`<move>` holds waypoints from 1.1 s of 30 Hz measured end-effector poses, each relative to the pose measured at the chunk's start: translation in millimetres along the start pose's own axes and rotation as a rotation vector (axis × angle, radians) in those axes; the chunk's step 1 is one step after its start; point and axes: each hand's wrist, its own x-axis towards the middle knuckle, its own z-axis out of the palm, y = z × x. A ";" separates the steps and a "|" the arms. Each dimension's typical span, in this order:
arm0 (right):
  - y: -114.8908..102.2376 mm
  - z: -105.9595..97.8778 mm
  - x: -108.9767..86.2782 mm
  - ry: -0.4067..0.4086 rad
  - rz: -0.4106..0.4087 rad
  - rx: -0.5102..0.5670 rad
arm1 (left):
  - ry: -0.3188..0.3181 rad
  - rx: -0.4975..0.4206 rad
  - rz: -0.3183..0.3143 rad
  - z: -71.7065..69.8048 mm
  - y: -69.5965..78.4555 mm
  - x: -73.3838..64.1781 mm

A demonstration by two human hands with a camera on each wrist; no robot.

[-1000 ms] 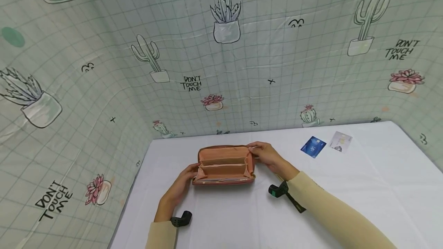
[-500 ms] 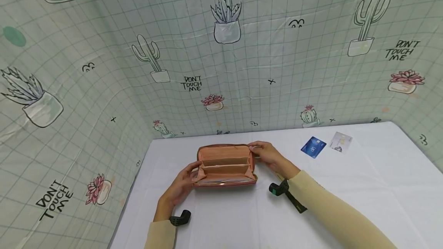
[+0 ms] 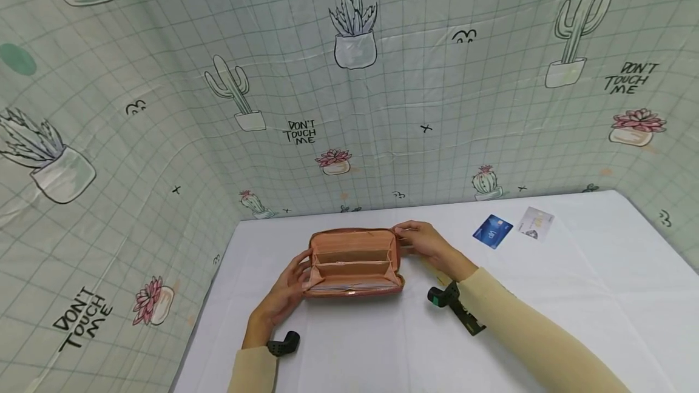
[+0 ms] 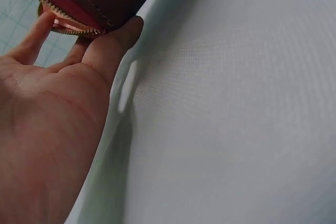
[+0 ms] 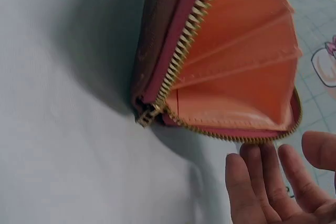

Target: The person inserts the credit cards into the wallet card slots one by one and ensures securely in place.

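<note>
Covering the worktop [image 3: 355, 344]: what?

White cloth, faintly creased. Patterned sheet [image 3: 295, 29] hangs behind it and down both sides: pale green, grid lines, drawn potted cacti, "DON'T TOUCH ME" lettering.

Wallet [image 3: 355, 262] position?

Left of the worktop's middle, toward the far edge. Unzipped, gaping toward the head camera, orange-pink lining and compartments showing. Dark brown outside per the wrist views. Can't tell if its base touches the cloth.

Other stuff around?

Blue card [image 3: 493, 231] and grey card [image 3: 536, 223], flat, just beside each other near the far edge. Right of the wallet, well apart from it.

Anything in the way?

Right sleeve [image 3: 535, 326] cuts across the near right of the worktop, on the near side of the cards. Black wrist unit [image 3: 443, 295] at its cuff; second black unit [image 3: 284, 344] at the left sleeve [image 3: 253, 369].

Hands?

Left hand [image 3: 286, 290] pinches the wallet's left end, thumb on the brown outside. Right hand [image 3: 428, 244]: fingers fairly straight, slightly spread, tips at the right end; can't tell whether the thumb pinches.
</note>
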 end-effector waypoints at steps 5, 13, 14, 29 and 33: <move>0.1 -14.1 -13.8 0.035 -0.019 -0.042 | -0.004 -0.001 -0.006 -0.6 0.3 0.2; 1.3 -41.5 -52.9 0.065 -0.059 -0.212 | 0.010 0.036 -0.021 -4.1 0.0 1.0; 2.2 -45.1 -57.8 0.072 -0.063 -0.247 | 0.013 0.032 -0.022 -4.4 -0.1 1.1; 34.6 -72.0 -126.0 0.121 -0.071 -0.489 | -0.007 0.034 0.000 -1.7 0.5 -1.4; 41.1 -69.8 -135.9 0.140 -0.084 -0.558 | 0.008 0.044 -0.015 -2.0 -0.1 -0.1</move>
